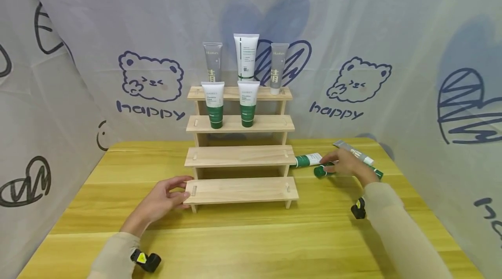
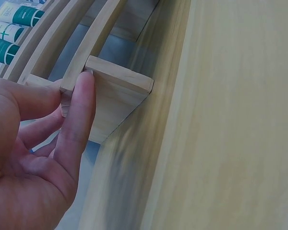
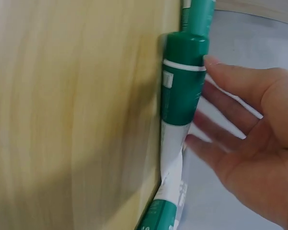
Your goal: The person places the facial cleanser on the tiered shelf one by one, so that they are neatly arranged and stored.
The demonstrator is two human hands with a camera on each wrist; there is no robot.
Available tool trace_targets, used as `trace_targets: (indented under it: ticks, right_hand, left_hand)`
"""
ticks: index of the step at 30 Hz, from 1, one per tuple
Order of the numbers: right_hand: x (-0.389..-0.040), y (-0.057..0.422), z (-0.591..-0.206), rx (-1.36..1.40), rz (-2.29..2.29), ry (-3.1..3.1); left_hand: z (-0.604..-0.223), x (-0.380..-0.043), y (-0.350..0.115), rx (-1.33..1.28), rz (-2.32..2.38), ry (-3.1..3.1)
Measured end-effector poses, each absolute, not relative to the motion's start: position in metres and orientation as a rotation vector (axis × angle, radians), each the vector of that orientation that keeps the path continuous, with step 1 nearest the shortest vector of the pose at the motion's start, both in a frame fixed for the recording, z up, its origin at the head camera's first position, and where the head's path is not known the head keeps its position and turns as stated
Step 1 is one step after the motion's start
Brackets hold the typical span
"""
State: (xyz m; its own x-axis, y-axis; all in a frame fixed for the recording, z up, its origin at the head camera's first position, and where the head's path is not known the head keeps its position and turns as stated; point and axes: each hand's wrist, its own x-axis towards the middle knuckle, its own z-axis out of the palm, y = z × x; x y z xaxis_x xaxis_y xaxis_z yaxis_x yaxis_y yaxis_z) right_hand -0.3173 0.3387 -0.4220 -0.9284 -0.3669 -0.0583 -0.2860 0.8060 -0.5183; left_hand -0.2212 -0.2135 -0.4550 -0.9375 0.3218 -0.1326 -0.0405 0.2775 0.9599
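A four-step wooden display rack (image 1: 239,156) stands on the table. My left hand (image 1: 162,198) holds the left end of its lowest step, thumb on top and fingers at the edge and underside, as the left wrist view shows. On the right, a green and white squeeze tube (image 3: 180,98) with a green cap lies flat. My right hand (image 1: 346,163) is over it, thumb tip right at the cap end and loosely bent fingers along its upper side. Two white and green tubes (image 1: 247,104) stand on the second step from the top.
On the top step stand a white tube (image 1: 246,54) and two grey tubes (image 1: 279,65). Beside the rack lies another green and white tube (image 1: 306,160). A grey tube (image 1: 354,152) lies behind my right hand. A patterned curtain (image 1: 153,22) surrounds the table.
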Motion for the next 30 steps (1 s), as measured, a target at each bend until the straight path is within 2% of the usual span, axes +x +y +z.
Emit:
trace_targets:
  ticks: [9, 21, 30]
  right_hand:
    - [-0.314, 0.351, -0.431, -0.562, -0.847, 2.858]
    - [-0.308, 0.361, -0.429, -0.122, -0.701, 2.946]
    - [-0.306, 0.36, -0.428, -0.223, -0.764, 2.861]
  left_hand:
    - [-0.455, -0.222, -0.214, 0.271, 1.717, 2.24]
    - [-0.455, -0.221, -0.214, 0.28, 1.723, 2.238]
    - [-0.455, -0.219, -0.214, 0.293, 1.726, 2.239]
